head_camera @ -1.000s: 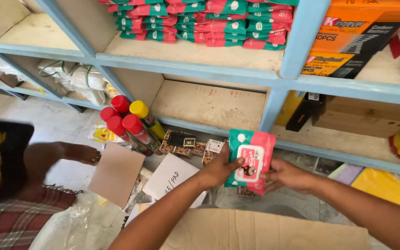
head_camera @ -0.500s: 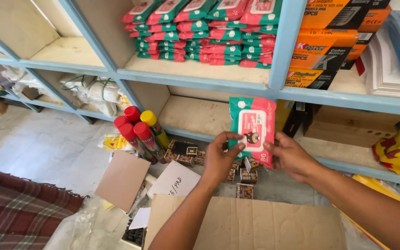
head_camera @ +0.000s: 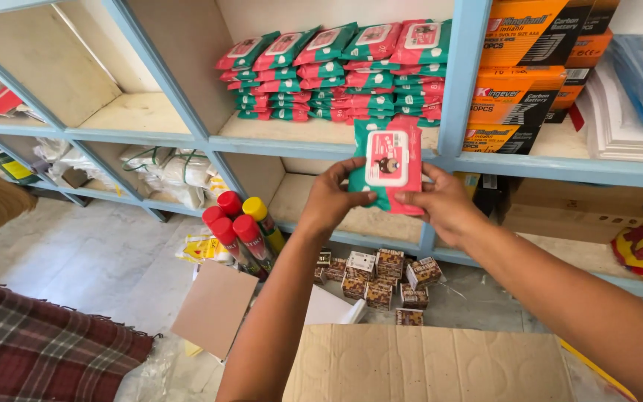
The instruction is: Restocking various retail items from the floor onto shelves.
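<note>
We hold a small stack of pink-and-green wipe packs up in front of the blue shelf edge, both hands closed around it: the left hand grips the left side with fingers curled behind and the thumb on the front, while the right hand clamps the right side and lower corner. How many packs are in the stack we cannot tell, since only the front one with its white lid flap shows fully and the rest are just edges peeking out behind. On the far shelf, rows of matching wipe packs sit stacked, their lower layers partly hidden by the pack we hold. To the right, orange battery boxes are cut by the blue upright. Down on the floor, spray cans with red and yellow caps stand near left, and small brown patterned boxes lie between our forearms. A cardboard box flap fills the near edge, its contents out of view.
</note>
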